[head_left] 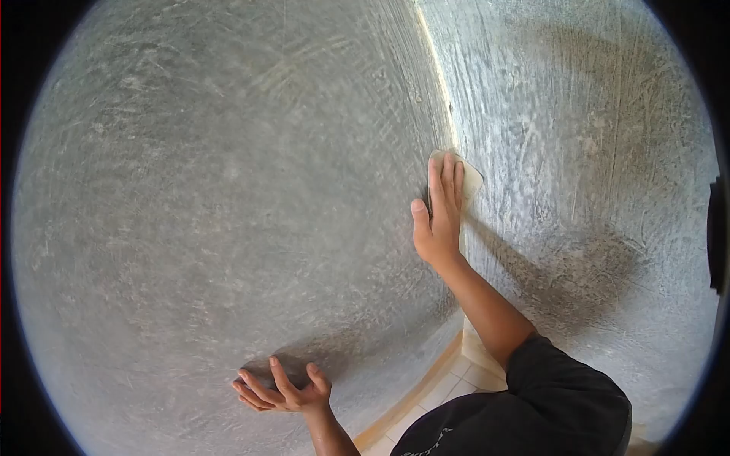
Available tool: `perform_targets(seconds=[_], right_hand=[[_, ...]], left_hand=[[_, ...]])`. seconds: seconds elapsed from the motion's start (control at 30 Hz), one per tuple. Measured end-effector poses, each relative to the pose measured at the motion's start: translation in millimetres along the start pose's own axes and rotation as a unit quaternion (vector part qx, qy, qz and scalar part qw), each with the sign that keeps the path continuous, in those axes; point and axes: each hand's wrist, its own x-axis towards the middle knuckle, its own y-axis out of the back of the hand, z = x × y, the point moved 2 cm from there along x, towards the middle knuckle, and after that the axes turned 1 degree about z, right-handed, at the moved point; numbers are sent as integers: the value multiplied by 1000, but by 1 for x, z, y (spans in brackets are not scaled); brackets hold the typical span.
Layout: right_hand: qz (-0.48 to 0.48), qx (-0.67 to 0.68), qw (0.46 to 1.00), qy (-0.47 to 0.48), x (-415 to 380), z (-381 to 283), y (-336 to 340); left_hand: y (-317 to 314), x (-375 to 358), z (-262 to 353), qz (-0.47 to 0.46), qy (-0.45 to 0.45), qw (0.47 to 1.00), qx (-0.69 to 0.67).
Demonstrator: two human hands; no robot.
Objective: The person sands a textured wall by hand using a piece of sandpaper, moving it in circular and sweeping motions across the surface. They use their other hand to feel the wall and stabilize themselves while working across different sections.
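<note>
My right hand [441,216] presses a pale, rounded-corner sheet of sandpaper [473,184] flat against the corner where two grey walls meet. Its fingers point upward and lie close together over the sheet, with the thumb held apart on the left. Part of the sheet is hidden beneath the fingers. Lower down, my left hand [285,389] is open and empty, fingers spread, close to the left grey wall [228,190]. A shadow falls on the wall behind those fingers.
The right wall [563,137] is streaked grey and carries the shadow of my arm. A bright line [439,68] runs down the corner. Below, white floor tiles [449,389] with a tan strip [418,391] border the left wall. A dark object [715,235] shows at the right edge.
</note>
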Motion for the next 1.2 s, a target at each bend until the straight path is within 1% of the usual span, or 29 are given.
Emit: perform_targets(seconds=[0.13,0.2,0.37,0.43,0.5,0.53,0.63,0.73,0.87,0.97,1.07,1.2], right_hand=[[-9,-11,1000,-14,-19,1,1],[9,19,999,-24,-30,-1,-1],[39,13,999,5,9,-5,4],[46,9,999,13,7,-5,7],[24,0,1000,-11,-13,-2,4],[34,13,999,-4,-18,-3,3],[39,-12,999,10,-2,-2,3],[38,10,999,26,19,-7,10],[18,-14,1000,19,-7,5,13],[20,4,999,33,-6,11,11],[22,22,998,51,21,-1,19],[1,1,998,63,4,11,19]], left_hand=[[1,0,0,2,0,1000,-8],[2,-1,-1,-2,1,1000,-6],[2,0,0,-6,0,1000,-11],[2,0,0,-9,0,1000,-6],[3,0,0,-7,-3,1000,-8],[2,1,0,-7,-4,1000,-6],[4,4,2,3,-7,1000,-12],[4,4,2,-2,-5,1000,-12],[2,0,0,-6,-1,1000,-5],[2,2,2,-2,-2,1000,-4],[4,4,4,1,-1,1000,-4],[0,3,3,9,1,1000,2]])
